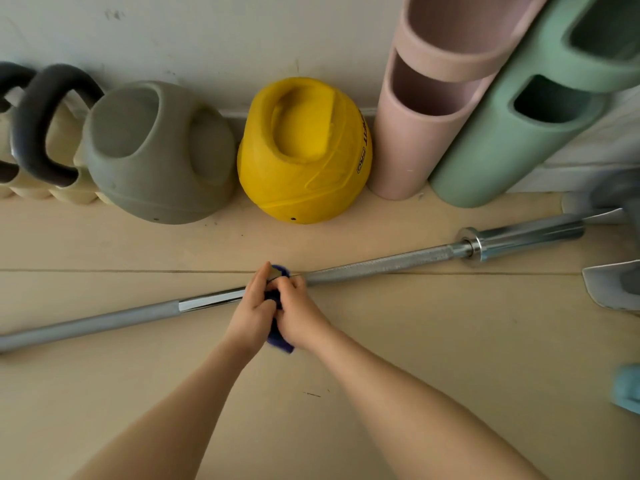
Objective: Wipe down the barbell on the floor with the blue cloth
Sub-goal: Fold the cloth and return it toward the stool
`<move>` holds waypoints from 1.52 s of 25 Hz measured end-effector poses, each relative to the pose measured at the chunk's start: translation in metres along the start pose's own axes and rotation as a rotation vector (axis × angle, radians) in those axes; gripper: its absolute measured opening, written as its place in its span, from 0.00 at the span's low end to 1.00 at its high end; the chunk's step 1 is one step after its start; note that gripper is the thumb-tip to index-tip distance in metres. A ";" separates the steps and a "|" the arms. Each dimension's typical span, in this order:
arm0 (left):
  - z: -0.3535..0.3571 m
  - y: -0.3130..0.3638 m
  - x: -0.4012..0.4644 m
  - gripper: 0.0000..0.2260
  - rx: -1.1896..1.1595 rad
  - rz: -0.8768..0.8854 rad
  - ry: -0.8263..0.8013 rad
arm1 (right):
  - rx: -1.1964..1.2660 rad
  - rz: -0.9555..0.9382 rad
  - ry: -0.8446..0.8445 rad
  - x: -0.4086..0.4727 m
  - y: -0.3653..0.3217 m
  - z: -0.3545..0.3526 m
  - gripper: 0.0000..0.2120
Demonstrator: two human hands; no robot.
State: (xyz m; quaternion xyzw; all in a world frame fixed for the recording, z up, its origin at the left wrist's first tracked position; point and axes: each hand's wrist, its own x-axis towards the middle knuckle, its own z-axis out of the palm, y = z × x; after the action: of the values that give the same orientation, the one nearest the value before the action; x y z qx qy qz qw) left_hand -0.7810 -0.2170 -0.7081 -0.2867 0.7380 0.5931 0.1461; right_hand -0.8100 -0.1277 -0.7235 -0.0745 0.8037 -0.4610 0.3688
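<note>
A long steel barbell (pixel 381 263) lies on the pale floor, running from the lower left up to a chrome sleeve at the right. The blue cloth (pixel 278 336) is wrapped around the bar near its middle, mostly hidden by my hands, with a tail showing below them. My left hand (pixel 254 311) and my right hand (pixel 296 311) sit side by side, both closed around the cloth and the bar.
Along the wall stand a grey kettlebell (pixel 156 157), a yellow kettlebell (pixel 304 150), dark-handled cream kettlebells (pixel 41 133) at far left, and pink (pixel 412 133) and green (pixel 512 133) cylinders leaning. Grey metal pieces (pixel 609 285) and a light blue object (pixel 627 389) sit at the right edge.
</note>
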 end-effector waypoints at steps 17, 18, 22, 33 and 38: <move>0.016 0.125 -0.040 0.21 0.152 0.180 -0.432 | -0.246 -0.228 0.355 -0.133 -0.063 -0.163 0.15; 0.016 0.129 -0.040 0.22 0.102 0.164 -0.447 | -0.257 -0.250 0.475 -0.137 -0.062 -0.170 0.16; 0.014 0.131 -0.036 0.19 0.384 0.259 -0.363 | -0.260 -0.425 0.773 -0.151 -0.062 -0.189 0.22; 0.028 0.175 -0.075 0.26 0.285 0.717 -0.517 | -0.256 -0.532 0.471 -0.161 -0.070 -0.188 0.21; 0.051 0.172 -0.072 0.06 0.457 0.742 -0.499 | -0.284 -0.370 0.525 -0.171 -0.075 -0.198 0.18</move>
State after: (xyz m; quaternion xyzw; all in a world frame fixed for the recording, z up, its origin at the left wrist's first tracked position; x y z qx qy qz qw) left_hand -0.8335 -0.1280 -0.5446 0.1850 0.8439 0.4787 0.1566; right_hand -0.8346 0.0450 -0.5143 -0.1485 0.9000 -0.4072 0.0457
